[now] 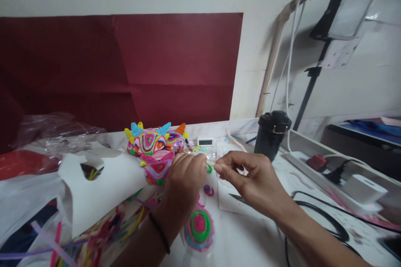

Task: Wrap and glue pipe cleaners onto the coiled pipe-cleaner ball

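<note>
My left hand (188,175), with a dark band at its wrist, is closed on a small pale and green pipe cleaner piece (209,169). Thumb and forefinger of my right hand (250,175) pinch the other end, close to the left fingertips. Much of the piece is hidden by the fingers. Below the hands lies a round pipe cleaner coil (200,226) in pink, green and blue. A small purple and pink curl (208,190) rests between it and the hands. Behind my left hand sit colourful pipe cleaner animal heads (148,142) with blue and orange horns.
Loose pipe cleaners (106,233) and a rolled white sheet (103,185) lie at left. A small digital display (205,142) stands behind the hands. Right are a lidded black cup (272,133), a power strip (332,183), black cables (326,212) and a lamp stand (310,87).
</note>
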